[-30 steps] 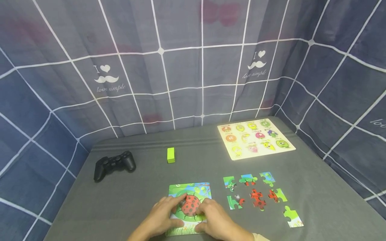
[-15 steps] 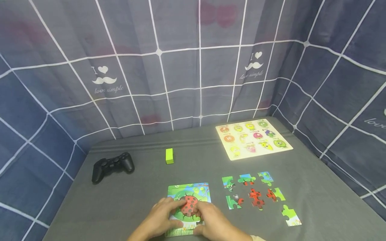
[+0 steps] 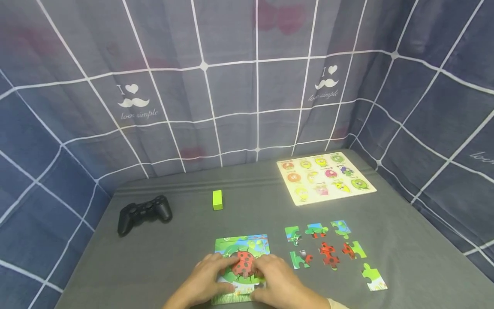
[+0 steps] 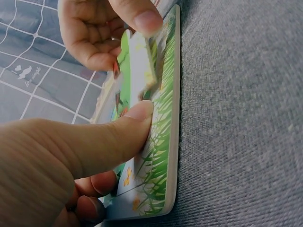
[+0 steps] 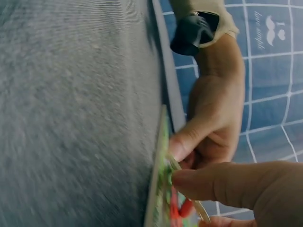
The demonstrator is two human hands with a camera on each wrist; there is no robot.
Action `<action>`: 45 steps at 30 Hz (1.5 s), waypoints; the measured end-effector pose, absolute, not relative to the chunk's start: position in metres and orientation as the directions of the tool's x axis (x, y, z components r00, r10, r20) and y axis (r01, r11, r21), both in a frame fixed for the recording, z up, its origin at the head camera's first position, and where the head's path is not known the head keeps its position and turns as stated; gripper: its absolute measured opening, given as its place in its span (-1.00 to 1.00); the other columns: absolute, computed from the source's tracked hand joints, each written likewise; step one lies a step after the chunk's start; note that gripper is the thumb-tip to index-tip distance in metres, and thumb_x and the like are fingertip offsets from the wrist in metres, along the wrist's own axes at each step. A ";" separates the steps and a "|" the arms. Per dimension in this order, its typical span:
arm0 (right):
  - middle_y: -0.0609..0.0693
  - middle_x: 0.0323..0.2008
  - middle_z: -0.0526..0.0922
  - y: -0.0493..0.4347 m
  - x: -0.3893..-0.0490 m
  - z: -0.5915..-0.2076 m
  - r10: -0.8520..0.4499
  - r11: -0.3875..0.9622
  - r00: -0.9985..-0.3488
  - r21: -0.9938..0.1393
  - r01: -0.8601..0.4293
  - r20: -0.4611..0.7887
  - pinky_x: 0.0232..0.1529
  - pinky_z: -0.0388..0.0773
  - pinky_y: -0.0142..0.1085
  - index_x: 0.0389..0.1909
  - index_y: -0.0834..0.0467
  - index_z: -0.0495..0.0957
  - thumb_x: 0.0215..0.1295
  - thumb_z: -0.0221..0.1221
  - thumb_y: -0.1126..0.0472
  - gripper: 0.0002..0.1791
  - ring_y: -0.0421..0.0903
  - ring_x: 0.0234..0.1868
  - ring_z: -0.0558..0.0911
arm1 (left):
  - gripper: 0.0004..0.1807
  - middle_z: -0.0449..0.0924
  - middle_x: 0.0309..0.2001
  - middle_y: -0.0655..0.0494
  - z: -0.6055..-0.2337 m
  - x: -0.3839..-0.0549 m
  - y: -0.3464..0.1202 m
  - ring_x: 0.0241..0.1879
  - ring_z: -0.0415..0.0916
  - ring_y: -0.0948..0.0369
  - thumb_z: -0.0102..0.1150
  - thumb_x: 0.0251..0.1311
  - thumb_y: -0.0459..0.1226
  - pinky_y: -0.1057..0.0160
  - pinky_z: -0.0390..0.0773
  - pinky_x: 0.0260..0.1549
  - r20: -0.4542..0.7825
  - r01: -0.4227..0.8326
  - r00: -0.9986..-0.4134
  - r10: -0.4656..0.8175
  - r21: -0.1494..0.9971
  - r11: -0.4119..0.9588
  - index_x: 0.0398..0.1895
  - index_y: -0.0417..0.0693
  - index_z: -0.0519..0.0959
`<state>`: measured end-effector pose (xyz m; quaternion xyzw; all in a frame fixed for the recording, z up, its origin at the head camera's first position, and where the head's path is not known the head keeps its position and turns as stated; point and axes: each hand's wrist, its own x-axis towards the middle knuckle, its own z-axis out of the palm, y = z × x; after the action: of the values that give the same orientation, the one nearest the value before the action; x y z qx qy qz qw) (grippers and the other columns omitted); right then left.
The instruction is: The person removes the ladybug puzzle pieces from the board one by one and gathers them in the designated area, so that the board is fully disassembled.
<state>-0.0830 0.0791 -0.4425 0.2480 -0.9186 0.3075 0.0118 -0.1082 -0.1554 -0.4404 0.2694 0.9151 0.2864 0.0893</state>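
Note:
A square ladybug jigsaw puzzle [image 3: 240,243] lies in its grass-edged board near the table's front edge. From the left side, my left hand [image 3: 210,275] rests on it. The thumb presses near the lower border, while a straight forefinger touches the ladybug. My right hand [image 3: 278,278] pinches a jigsaw piece [image 4: 140,59] at the lower right of the picture. In the left wrist view that piece stands tilted up out of the board. The right wrist view shows its thin edge between thumb and fingers; most of its face is hidden.
Several loose jigsaw pieces [image 3: 329,254] lie right of the board. Behind them is a wooden fruit board [image 3: 326,178]. A green block [image 3: 218,200] stands mid-table, and a black game controller [image 3: 144,213] lies at left. A checked curtain [image 3: 231,94] encloses the table.
The right hand has lifted the edge of a lower-right piece, where the picture lay flat a second ago; a gap now shows there. The left hand stays nearly in place.

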 end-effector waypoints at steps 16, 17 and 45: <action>-0.27 -0.28 0.58 0.221 -0.042 -0.440 -0.233 0.569 -0.970 -0.800 -0.190 0.065 -0.30 0.47 -0.44 -0.11 -0.05 0.57 0.04 0.45 0.06 -0.62 -0.40 -0.29 0.49 | -0.33 0.34 -0.39 0.38 -0.441 -0.111 -0.155 -0.29 0.17 0.45 0.45 -0.08 -0.01 0.33 0.20 -0.30 0.005 0.472 -0.822 0.569 0.565 0.677 0.20 0.14 0.57; -0.26 -0.28 0.58 0.231 -0.039 -0.442 -0.212 0.579 -0.976 -0.798 -0.169 0.054 -0.31 0.47 -0.44 -0.10 -0.02 0.57 0.05 0.45 0.09 -0.62 -0.39 -0.30 0.50 | -0.34 0.34 -0.38 0.38 -0.441 -0.110 -0.156 -0.29 0.17 0.45 0.45 -0.07 -0.02 0.33 0.20 -0.29 -0.001 0.468 -0.821 0.570 0.571 0.675 0.20 0.14 0.57; -0.35 -0.12 0.46 0.322 -0.036 -0.467 -0.248 0.748 -0.860 -0.476 -0.463 0.446 0.04 0.05 -0.66 -0.16 -0.20 0.64 -0.36 0.60 0.14 -0.41 -0.51 0.02 0.26 | -0.32 0.37 -0.37 0.39 -0.447 -0.112 -0.157 -0.29 0.19 0.46 0.45 -0.09 0.00 0.33 0.24 -0.28 0.004 0.458 -0.835 0.550 0.559 0.691 0.23 0.21 0.56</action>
<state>-0.0359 0.3218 -0.4671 0.1937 -0.9174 0.2974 0.1803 -0.1120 -0.1565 -0.4468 0.2750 0.9158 0.2808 0.0820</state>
